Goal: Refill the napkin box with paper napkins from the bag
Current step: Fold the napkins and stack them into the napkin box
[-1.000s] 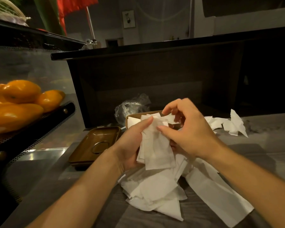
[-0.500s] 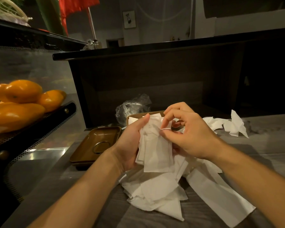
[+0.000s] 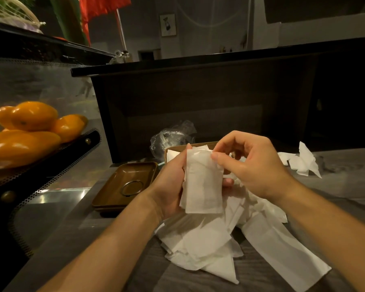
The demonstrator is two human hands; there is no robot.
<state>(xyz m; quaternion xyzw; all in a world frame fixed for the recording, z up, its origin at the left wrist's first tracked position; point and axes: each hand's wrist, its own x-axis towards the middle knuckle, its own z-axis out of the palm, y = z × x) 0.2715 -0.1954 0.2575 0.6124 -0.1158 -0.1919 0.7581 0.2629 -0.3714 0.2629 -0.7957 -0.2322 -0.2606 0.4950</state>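
Observation:
My left hand [image 3: 169, 186] grips a small stack of folded white napkins [image 3: 202, 182] upright above the counter. My right hand [image 3: 253, 165] pinches the stack's top right edge with thumb and forefinger. Behind both hands stands the brown cardboard napkin box [image 3: 173, 150], mostly hidden, with a few napkins showing inside. A crumpled clear plastic bag [image 3: 173, 135] lies just behind the box. Loose white napkins [image 3: 209, 245] are heaped on the counter under my hands, and several more napkins [image 3: 301, 163] lie at the right.
A brown rectangular tray [image 3: 114, 197] holding a metal ring [image 3: 132, 187] sits left of the box. Oranges [image 3: 30, 127] fill a black mesh basket at far left. A dark raised counter [image 3: 198, 98] walls off the back. The grey wood counter [image 3: 335, 175] extends right.
My right hand's fingers have shifted along the top of the stack and now pinch its upper right edge. The stack looks squared up and tidier. The left hand holds it in the same place.

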